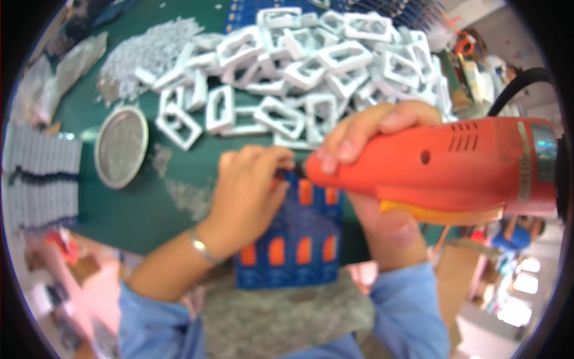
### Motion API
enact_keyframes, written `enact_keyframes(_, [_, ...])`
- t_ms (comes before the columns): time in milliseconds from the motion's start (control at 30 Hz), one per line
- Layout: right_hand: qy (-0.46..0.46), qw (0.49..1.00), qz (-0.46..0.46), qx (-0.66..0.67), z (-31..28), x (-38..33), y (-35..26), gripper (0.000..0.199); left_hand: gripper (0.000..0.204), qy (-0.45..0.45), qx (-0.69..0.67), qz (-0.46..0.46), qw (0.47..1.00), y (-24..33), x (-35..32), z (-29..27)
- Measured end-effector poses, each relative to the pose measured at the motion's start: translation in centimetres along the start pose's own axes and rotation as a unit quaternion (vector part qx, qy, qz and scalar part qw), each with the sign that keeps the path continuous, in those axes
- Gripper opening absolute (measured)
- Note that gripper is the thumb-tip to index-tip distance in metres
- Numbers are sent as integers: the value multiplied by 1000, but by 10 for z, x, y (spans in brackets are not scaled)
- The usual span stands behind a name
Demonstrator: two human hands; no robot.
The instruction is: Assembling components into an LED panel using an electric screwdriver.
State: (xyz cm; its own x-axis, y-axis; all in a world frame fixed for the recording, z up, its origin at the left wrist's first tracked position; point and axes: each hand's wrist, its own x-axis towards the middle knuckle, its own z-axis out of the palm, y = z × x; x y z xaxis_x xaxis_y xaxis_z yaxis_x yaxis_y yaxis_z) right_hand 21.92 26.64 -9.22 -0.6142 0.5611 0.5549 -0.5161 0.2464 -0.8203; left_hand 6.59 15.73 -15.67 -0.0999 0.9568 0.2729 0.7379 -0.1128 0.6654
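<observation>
My right hand is wrapped round a red electric screwdriver with a yellow lever underneath, its nose pointing left. My left hand has its fingers drawn together at the screwdriver's tip; what they pinch, if anything, is hidden. Directly below the tip stands a blue block-like fixture with rows of orange inserts, near the table's front edge. The left fingers are at its upper left part, and I cannot tell whether the tip touches it. Beyond both hands lies a large heap of white rectangular frames.
A round metal dish is on the green table at left, below a pile of small whitish pieces. Stacked grey-white parts line the left edge. A black cable rises at the right. Another person is at far right.
</observation>
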Motion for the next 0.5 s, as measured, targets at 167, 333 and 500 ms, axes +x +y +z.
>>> enact_keyframes(167, [-38, 998, 19, -37, -1, 7, -3, 54, 39, -6, -14, 1, 1000, -2, -1, 0])
enact_keyframes(333, [-79, 994, 36, -70, -1, 13, -4, 49, 37, 2, -20, 0, 1000, -2, -3, 1])
enact_keyframes(500, [-79, 994, 27, -68, -1, 11, 3, 65, 36, 12, -23, 8, 1000, -3, -2, 2])
